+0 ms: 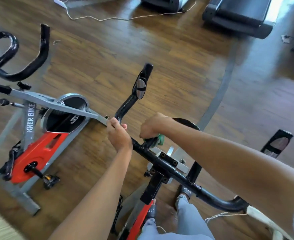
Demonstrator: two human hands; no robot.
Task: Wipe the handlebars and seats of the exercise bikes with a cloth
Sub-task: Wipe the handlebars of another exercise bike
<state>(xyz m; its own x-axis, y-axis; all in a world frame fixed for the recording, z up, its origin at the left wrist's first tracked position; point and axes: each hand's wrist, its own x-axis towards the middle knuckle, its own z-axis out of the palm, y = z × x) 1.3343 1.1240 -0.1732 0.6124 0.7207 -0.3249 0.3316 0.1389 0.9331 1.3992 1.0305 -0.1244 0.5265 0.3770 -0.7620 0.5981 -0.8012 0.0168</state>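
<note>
1. On the handlebar (212,196) — L hand (119,135) clamps the left bend.
2. R hand (153,127) is curled round green cloth (160,139), on centre stub (148,143).
3. Cloth soft, light — wrap it round the stiff bar.

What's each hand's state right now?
Left hand: grips the black handlebar at its bend.
Right hand: grips the green cloth, held against a handlebar stub.
</note>
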